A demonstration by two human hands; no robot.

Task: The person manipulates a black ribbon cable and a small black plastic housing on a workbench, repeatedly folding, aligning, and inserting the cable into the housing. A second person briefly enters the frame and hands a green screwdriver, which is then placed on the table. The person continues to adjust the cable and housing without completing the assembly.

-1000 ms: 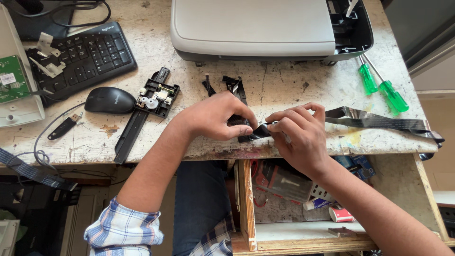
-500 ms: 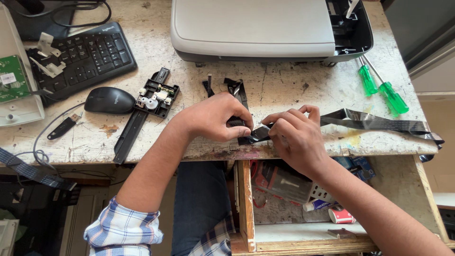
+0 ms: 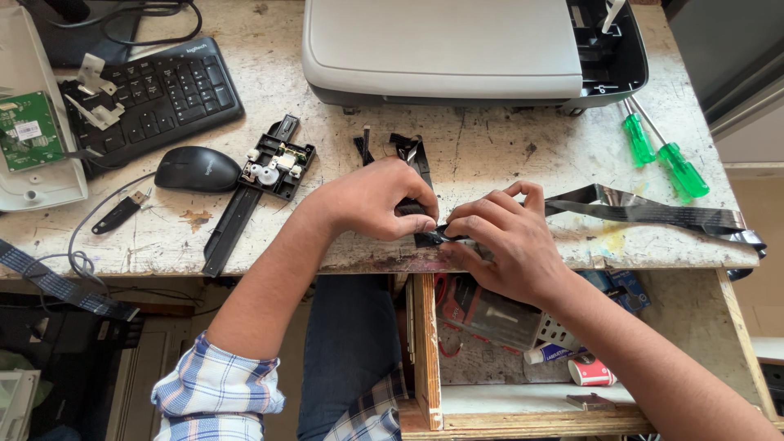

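Observation:
My left hand [image 3: 371, 200] and my right hand [image 3: 498, 245] meet at the front edge of the worn workbench [image 3: 490, 163]. Both pinch a small black plastic part [image 3: 431, 235] between the fingertips. A long dark flat ribbon cable [image 3: 653, 214] trails from my right hand off to the right across the bench. More black plastic pieces [image 3: 406, 149] lie just behind my left hand. How the cable joins the small part is hidden by my fingers.
A grey printer [image 3: 457, 49] stands at the back. Two green screwdrivers [image 3: 661, 155] lie to the right. A black geared carriage rail [image 3: 261, 175], a mouse [image 3: 196, 169], a keyboard [image 3: 155, 94] and a circuit board [image 3: 28, 131] sit left. An open drawer [image 3: 523, 343] holds clutter below.
Both hands stay together on the black part with only slight finger shifts. The ribbon cable has shifted a little on the bench.

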